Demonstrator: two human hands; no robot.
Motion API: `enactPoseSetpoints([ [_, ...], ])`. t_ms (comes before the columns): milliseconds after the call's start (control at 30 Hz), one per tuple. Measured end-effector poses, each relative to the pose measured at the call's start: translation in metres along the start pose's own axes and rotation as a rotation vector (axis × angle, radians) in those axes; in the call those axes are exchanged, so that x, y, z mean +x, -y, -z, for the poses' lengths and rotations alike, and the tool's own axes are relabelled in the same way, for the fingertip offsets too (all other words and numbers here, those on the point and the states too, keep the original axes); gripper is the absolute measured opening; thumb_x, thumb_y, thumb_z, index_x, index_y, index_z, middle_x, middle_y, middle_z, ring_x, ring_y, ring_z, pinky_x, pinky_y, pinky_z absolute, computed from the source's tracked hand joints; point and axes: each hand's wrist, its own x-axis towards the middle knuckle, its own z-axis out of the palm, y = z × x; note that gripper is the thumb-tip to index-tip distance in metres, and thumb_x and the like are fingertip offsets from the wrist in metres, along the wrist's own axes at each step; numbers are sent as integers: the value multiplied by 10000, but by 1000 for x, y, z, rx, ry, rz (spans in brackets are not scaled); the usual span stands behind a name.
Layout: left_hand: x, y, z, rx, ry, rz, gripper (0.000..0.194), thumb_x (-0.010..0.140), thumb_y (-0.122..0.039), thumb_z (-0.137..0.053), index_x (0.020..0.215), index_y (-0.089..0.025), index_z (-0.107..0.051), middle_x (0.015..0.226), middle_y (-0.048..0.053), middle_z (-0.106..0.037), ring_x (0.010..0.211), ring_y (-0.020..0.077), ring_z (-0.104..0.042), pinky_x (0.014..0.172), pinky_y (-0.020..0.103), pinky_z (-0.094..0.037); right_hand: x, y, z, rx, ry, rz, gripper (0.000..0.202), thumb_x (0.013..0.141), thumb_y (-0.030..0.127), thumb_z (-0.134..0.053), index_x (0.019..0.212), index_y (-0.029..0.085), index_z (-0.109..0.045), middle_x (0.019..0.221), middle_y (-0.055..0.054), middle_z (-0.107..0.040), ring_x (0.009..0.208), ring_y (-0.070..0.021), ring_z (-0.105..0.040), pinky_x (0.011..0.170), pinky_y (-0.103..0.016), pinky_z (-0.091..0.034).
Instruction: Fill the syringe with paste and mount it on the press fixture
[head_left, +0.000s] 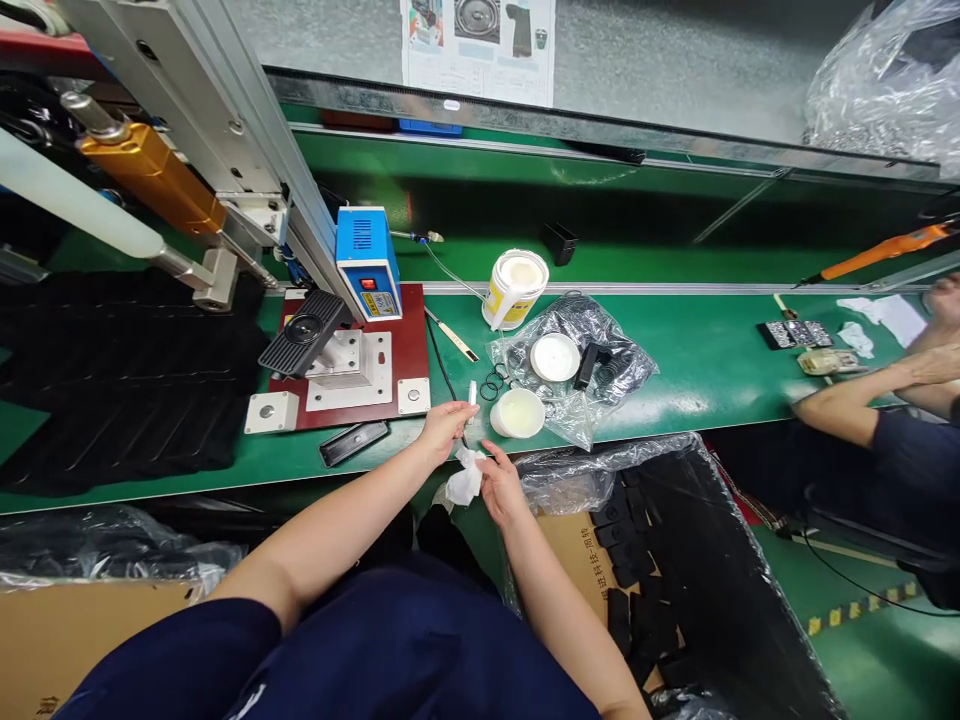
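My left hand [448, 428] pinches a small white stick-like piece [472, 393] at the front edge of the green bench. My right hand [500, 482] holds a crumpled white tissue [465, 478] just below it, and the two hands are close but apart. An open cup of pale liquid [518, 414] stands right of my left hand, with thin black rings [493, 384] behind it. Farther back is a white tub with a yellow label [516, 290]. A round white lid [555, 357] lies on clear plastic bagging.
A press fixture on a red base [412, 340] holds a black speaker part [306, 332]; beside it stands a blue box [367, 262]. A black tray [354, 443] and a knife [451, 334] lie nearby. Another person's arms [862, 395] are at right. An open carton [574, 548] holds black parts below.
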Motion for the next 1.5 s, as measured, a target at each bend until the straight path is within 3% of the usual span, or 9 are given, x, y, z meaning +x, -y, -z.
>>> enactPoseSetpoints([
  [133,-19,-18,-3,148,110,-128,316,550,-322,-857,675,-133,-637,446,-85,-416,406,29,-278,429,203,-194,-24,3,17,-27,-11,17,514,488,194,-841,974,184,-671,673,18,-675,630,-153,-640,633,-280,-512],
  [333,-34,-31,-12,693,292,-543,86,633,-259,-783,650,-214,-711,457,-35,-491,475,104,-433,527,228,-317,-40,10,39,-25,-60,75,467,481,241,-862,907,176,-683,673,5,-682,611,-151,-635,622,-286,-513],
  [533,-39,-29,-20,792,409,-708,61,666,-290,-767,675,-244,-729,576,29,-631,563,149,-561,619,268,-422,-46,20,59,-9,-128,145,439,521,280,-855,913,188,-680,720,4,-689,636,-144,-632,627,-275,-502],
  [700,-49,-55,-24,419,326,-438,187,614,-358,-823,663,-206,-726,489,-26,-548,484,108,-478,552,258,-414,-47,19,69,32,-159,169,425,524,283,-855,900,182,-684,730,1,-686,638,-134,-617,617,-263,-485],
  [833,-45,-83,-12,119,399,-234,301,484,-376,-902,648,-187,-735,715,30,-694,774,180,-629,777,317,-490,-45,13,72,69,-169,152,414,502,281,-860,866,180,-691,697,5,-676,620,-138,-607,603,-266,-474],
  [967,-35,-93,-2,68,437,-132,378,464,-416,-910,731,-196,-757,800,50,-723,944,271,-644,910,426,-468,-42,6,71,87,-180,123,426,477,273,-863,856,179,-694,697,-2,-683,606,-134,-598,587,-265,-465],
  [1067,-28,-92,-9,290,474,-265,260,548,-393,-876,681,-213,-744,999,66,-719,1070,300,-607,973,469,-437,-42,3,70,88,-191,114,424,464,274,-864,841,182,-690,689,-3,-682,600,-135,-594,579,-266,-456],
  [1267,-15,-82,-48,1212,573,-865,54,689,-206,-773,660,-219,-729,1183,61,-667,1300,331,-422,1080,544,-302,-44,3,74,74,-229,118,430,456,294,-861,831,182,-684,664,2,-666,594,-132,-583,581,-267,-448],
  [1500,-8,-66,-63,1651,655,-995,79,748,-193,-713,673,-213,-724,1266,50,-630,1331,332,-386,1008,524,-333,-47,1,83,68,-248,137,404,482,306,-843,833,180,-686,684,-6,-669,602,-131,-575,581,-266,-436],
])
